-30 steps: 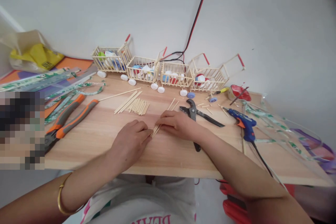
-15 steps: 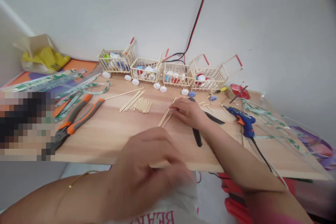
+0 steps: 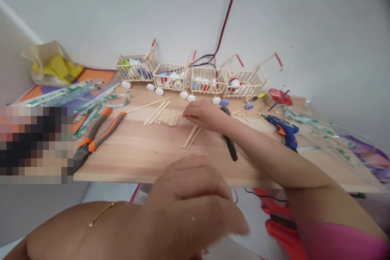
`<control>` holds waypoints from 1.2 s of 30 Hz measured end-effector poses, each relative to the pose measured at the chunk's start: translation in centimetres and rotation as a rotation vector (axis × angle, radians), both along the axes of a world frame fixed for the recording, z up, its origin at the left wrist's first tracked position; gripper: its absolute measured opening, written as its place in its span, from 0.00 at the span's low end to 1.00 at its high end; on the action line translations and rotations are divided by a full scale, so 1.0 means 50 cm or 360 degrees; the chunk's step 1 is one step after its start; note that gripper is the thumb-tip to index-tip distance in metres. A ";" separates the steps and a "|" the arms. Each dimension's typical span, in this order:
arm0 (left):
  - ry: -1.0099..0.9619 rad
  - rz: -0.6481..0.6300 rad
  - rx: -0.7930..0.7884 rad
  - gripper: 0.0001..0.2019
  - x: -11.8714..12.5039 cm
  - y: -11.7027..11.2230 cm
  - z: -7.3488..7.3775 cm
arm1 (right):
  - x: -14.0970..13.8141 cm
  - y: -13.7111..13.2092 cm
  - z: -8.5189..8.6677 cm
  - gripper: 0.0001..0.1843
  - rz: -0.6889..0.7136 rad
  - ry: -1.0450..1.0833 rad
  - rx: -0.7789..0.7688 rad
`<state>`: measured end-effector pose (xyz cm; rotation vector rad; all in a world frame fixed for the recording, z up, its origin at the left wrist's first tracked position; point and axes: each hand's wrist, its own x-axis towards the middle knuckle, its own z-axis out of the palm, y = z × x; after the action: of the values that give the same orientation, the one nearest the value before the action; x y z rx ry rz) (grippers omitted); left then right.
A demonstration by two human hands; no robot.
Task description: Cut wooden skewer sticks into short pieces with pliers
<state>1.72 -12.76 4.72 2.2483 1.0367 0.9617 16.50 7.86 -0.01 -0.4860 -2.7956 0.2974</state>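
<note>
My left hand [image 3: 195, 203], wearing a thin gold bracelet, is large and close to the camera in front of the table's near edge. Its fingers are curled in, and whatever they hold is hidden. My right hand [image 3: 202, 114] reaches across the table, fingers loosely bent and pointing left, with nothing visible in them. Its fingertips are just right of a pile of short wooden sticks [image 3: 169, 117]. A few longer sticks [image 3: 189, 137] lie partly under that hand. More long sticks [image 3: 157, 113] lie left of the short pile.
Several stick-built miniature shopping carts, including one nearest left [image 3: 137, 68], stand along the wall. Orange-handled pliers [image 3: 100, 128] lie left. A black tool [image 3: 230, 146], a blue glue gun [image 3: 282, 128] and a red container [image 3: 280, 97] are on the right.
My right hand has moved left and away from me, off the longer sticks and toward the short pile. My left hand has shifted right and lower in view.
</note>
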 end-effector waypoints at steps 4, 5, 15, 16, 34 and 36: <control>-0.0002 -0.0030 0.0051 0.15 -0.011 0.037 -0.024 | -0.047 0.025 -0.011 0.10 0.0042 -0.0158 -0.0035; 0.0046 0.0019 0.0052 0.13 -0.017 0.045 -0.040 | -0.054 0.031 -0.016 0.09 0.0041 -0.0191 -0.0035; 0.0728 0.0558 -0.0111 0.09 -0.054 0.111 -0.153 | -0.045 0.028 -0.014 0.08 0.0114 -0.0411 -0.0096; 0.0757 0.0570 -0.0126 0.09 -0.050 0.114 -0.155 | -0.042 0.022 -0.009 0.08 0.0113 -0.0449 -0.0109; 0.0723 0.0792 -0.0135 0.05 -0.036 0.121 -0.160 | -0.025 -0.031 0.024 0.08 0.0402 -0.0534 -0.0122; 0.0730 0.0813 -0.0138 0.06 -0.034 0.121 -0.158 | -0.021 -0.032 0.024 0.08 0.0413 -0.0538 -0.0109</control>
<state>0.02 -6.68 -3.18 2.2235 1.8787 0.5660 15.42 6.27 1.21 -0.2001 -3.1925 0.4003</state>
